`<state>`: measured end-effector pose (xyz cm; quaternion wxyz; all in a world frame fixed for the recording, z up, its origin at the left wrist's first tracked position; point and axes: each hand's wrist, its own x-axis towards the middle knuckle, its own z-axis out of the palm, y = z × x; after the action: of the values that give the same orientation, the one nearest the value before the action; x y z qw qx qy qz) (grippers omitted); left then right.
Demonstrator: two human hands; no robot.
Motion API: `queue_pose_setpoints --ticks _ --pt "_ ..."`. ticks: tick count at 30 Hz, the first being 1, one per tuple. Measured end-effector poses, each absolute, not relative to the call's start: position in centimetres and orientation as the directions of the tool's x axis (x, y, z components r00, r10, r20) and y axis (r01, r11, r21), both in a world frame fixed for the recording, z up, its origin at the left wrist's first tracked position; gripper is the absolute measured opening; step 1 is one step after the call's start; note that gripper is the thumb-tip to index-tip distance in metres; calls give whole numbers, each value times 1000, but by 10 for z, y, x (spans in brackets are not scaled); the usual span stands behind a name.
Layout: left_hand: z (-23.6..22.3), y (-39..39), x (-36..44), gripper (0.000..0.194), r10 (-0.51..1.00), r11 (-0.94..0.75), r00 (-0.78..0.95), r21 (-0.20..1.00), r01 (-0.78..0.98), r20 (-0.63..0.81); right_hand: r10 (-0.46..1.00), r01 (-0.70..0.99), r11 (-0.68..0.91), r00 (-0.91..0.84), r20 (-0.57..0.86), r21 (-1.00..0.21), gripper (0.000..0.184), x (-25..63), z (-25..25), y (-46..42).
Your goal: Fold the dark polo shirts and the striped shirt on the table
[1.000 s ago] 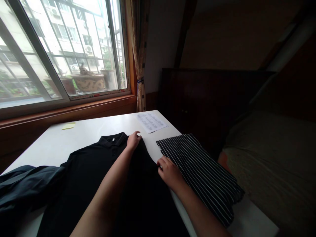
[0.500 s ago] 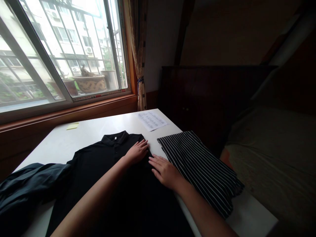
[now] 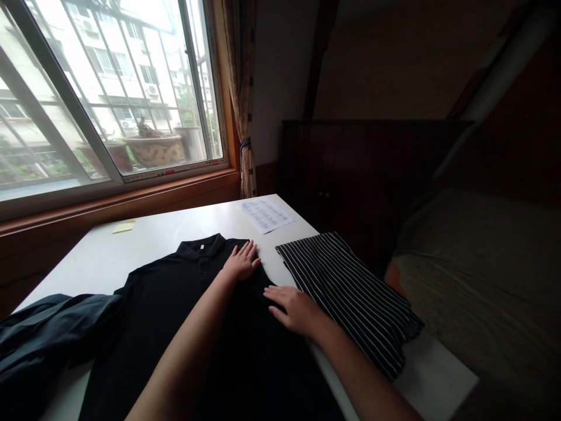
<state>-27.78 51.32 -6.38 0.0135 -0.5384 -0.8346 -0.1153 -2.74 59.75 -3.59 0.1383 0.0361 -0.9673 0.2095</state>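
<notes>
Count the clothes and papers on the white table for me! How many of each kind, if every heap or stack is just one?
Clothes: 3 (black collared shirt, striped cloth, dark crumpled heap)
Papers: 2 (yellow note, white printed paper; I can't tell how many sheets)
Total: 5

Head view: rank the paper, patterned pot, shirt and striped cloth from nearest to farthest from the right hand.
1. Shirt: partly under the right hand, extending left.
2. Striped cloth: right of the hand.
3. Paper: ahead, near the table's far end.
4. Patterned pot: ahead and left, beyond the window.
</notes>
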Motion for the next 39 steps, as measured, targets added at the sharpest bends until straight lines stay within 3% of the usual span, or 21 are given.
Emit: queue_pose_setpoints --ticks 13,17,23,33,35,39 --pt "-53 506 -268 54 813 510 -536 166 844 230 33 -118 910 -935 353 -397 33 -27 -42 601" --pt "-44 461 -250 56 864 412 -435 141 900 255 37 -132 908 -920 390 -397 30 -28 -43 602" --pt "-52 338 -199 51 948 262 -279 124 957 155 21 -149 917 -909 416 -371 28 -30 -44 600" --pt "-56 187 -114 63 915 385 -343 -200 901 214 34 -115 934 -914 405 -338 22 -29 -43 592" --pt "-57 166 -101 64 899 415 -359 -224 882 251 82 -79 933 -903 423 -351 18 -31 -47 592" --pt "-63 131 -85 64 871 459 -359 -292 839 337 285 106 907 -868 407 -408 27 -39 -53 598"
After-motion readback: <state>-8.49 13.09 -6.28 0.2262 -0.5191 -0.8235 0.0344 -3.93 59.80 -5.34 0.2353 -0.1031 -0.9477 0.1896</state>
